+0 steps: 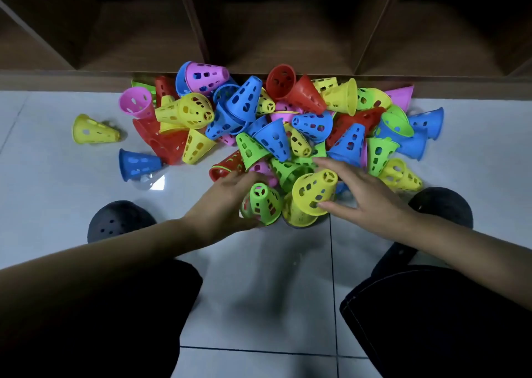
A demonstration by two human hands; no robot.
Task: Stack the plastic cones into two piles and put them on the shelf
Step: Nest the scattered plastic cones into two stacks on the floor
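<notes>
We're looking straight down at a big jumble of plastic cones (276, 124) spilled across the white tiled floor (259, 276), right up against the foot of a dark wooden shelf (276, 31). Red, blue, yellow, green, pink, all perforated, lying every which way, none of them in the shelf's open compartments.

Both hands are in at the near edge of the heap. The left hand (227, 202) is curled against a green cone (263, 203) that stands narrow end up, fingers wrapped around its far side; there seems to be another cone nested under it, though it's blurred. The right hand (359, 196) is spread wide, fingers apart, with the thumb (336, 206) touching the rim of a yellow cone (315, 193) and the fingers reaching over its top. That yellow one is tilted, sitting on another yellow cone (296, 215) beneath it. The two hands are apart, each on its own cone, the green and yellow just beside each other.

Out to the left, a lone yellow cone (93, 129) lies on its side well apart from the heap, and a blue cone (138, 164) lies nearer the pile. Dark shoes (119, 222) show at either side, and dark trouser legs (446, 320) fill the bottom corners.
</notes>
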